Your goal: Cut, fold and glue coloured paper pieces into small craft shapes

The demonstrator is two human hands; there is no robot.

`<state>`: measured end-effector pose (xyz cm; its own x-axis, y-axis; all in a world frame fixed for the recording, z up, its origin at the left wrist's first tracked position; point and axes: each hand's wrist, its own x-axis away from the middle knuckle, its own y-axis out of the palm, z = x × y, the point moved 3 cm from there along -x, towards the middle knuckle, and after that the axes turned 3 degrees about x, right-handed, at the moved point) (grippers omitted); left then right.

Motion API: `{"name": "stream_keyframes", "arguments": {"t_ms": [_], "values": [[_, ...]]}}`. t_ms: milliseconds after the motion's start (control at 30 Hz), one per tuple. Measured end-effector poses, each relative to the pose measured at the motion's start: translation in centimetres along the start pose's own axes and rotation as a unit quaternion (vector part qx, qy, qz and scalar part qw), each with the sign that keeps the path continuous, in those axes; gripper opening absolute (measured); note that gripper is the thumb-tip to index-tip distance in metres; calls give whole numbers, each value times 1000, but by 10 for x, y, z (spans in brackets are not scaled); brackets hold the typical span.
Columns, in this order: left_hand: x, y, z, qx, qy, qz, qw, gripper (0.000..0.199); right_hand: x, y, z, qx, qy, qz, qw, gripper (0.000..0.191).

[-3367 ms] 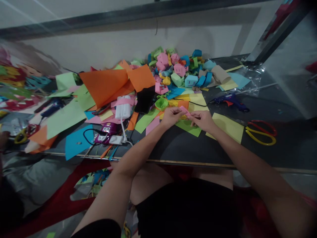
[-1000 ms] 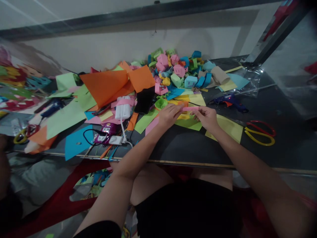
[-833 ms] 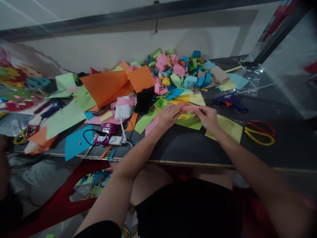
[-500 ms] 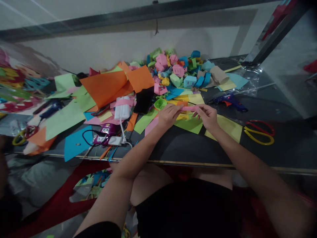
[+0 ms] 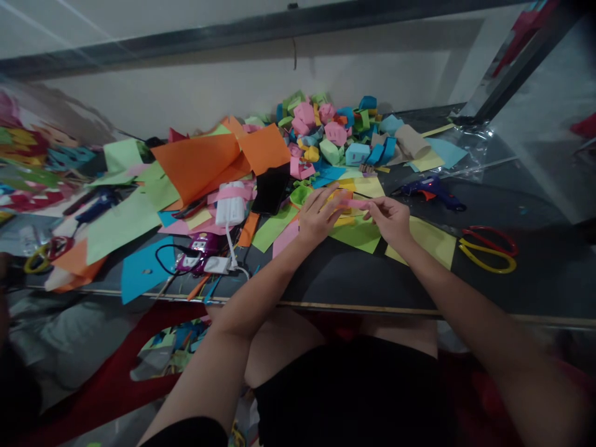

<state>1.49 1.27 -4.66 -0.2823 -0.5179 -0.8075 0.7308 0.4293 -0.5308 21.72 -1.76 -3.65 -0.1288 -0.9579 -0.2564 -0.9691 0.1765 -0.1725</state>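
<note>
A narrow pink paper strip (image 5: 357,203) stretches between my two hands over the middle of the table. My left hand (image 5: 318,214) is closed around its left end, with some fingers raised. Pinched at the right end of the strip is my right hand (image 5: 390,217). Beneath and behind the hands lie yellow and orange papers and a lime green sheet (image 5: 357,234). A green folded paper piece (image 5: 300,195) sits just behind my left hand. To the right of my right hand lies a pale yellow sheet (image 5: 426,241).
Folded paper pieces (image 5: 335,133) are heaped at the back. A blue glue gun (image 5: 433,190) and scissors (image 5: 488,249) lie right. Left are orange sheets (image 5: 198,162), a black phone (image 5: 270,189), a white charger (image 5: 230,205) and another glue gun (image 5: 99,205).
The fingers of my left hand have lifted and spread a little over the strip. My right hand has shifted very slightly and its fingers are drawn closer together.
</note>
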Motion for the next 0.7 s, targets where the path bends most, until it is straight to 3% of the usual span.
{"name": "stream_keyframes", "arguments": {"t_ms": [67,233,400,500,600,700], "values": [[1,1,-1,18,-12,-11,1000,26,-1,0,0,-21,11,-11,1000,42],[3,6,-6,52,-5,-25,998,32,-4,7,6,-138,99,-114,979,49],[4,8,-7,75,0,-20,997,31,-5,9,9,-206,123,-133,962,45],[5,8,-8,88,-22,-33,995,24,-6,6,10,-163,97,-106,976,34],[5,8,-8,107,-16,-42,993,17,-5,5,9,-55,35,-59,996,20],[5,6,-6,122,5,-41,992,14,-1,4,6,50,-45,-27,997,26]]}}
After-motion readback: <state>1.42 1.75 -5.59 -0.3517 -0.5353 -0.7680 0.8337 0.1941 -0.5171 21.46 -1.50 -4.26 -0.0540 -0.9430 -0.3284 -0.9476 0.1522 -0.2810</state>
